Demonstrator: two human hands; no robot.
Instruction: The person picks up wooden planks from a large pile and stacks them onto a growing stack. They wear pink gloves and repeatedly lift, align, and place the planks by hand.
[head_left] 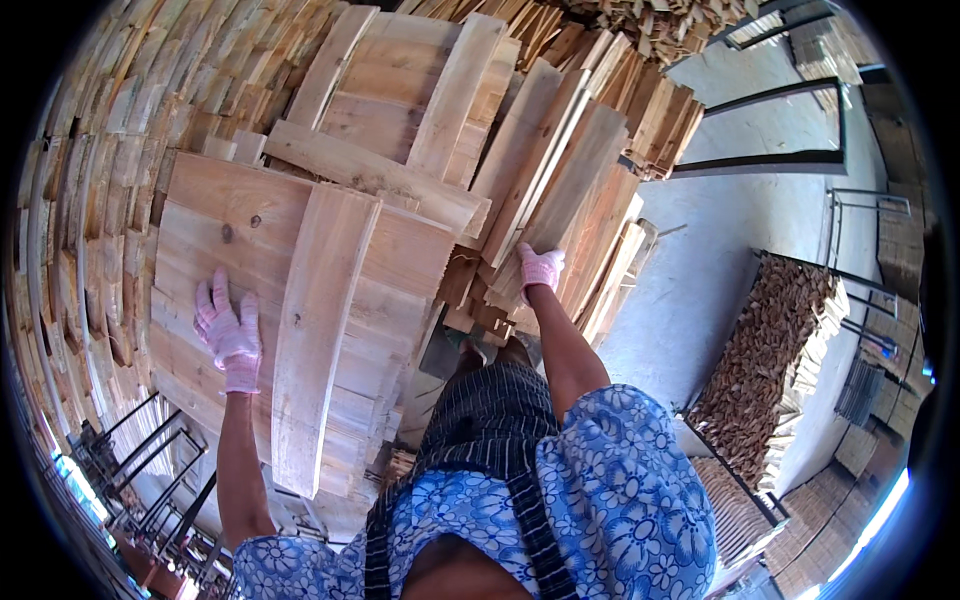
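Note:
My left hand (pixel 228 335), in a pink-and-white knit glove, lies flat with its fingers apart on a layer of pale wooden boards (pixel 215 265) laid side by side. A loose plank (pixel 322 330) rests lengthwise on that layer, to the right of the hand. In a matching glove, my right hand (pixel 542 271) is closed at the near end of a wooden plank (pixel 572 172) on the stack at the right. Its fingertips are partly hidden against the wood. Another plank (pixel 375 172) lies crosswise beyond the layer.
Tall stacked boards (pixel 110 220) line the left side. Farther ahead sits another board layer (pixel 390 75) with strips on top. Black metal frames (pixel 760 163) stand on the grey floor (pixel 670 290) at right, near a rack of wood pieces (pixel 765 360). Metal racks (pixel 165 450) stand at lower left.

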